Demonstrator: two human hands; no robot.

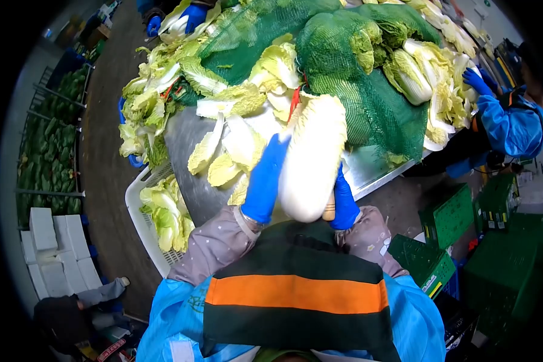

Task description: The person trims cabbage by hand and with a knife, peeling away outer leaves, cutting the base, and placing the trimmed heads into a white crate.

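A large pale napa cabbage [312, 158] is held upright in front of me, its white base toward my apron. My left hand [268, 179], in a blue glove, presses against its left side. On its right side my right hand [344, 202], also blue-gloved, is closed around a wooden handle [329, 208]; the rest of that tool is hidden behind the cabbage. Loose leaves [236, 143] lie on the metal table [184, 136] to the left. Behind the cabbage is a green mesh bag [338, 78] with more cabbages inside, and a red tie shows beside the cabbage top.
A white basket [140, 208] with leaves stands at the table's left corner. Co-workers' blue-gloved hands are at the far left [194, 18] and right [478, 81]. Green crates [446, 216] stand at right. Another person [66, 320] is at lower left, near white boxes [55, 250].
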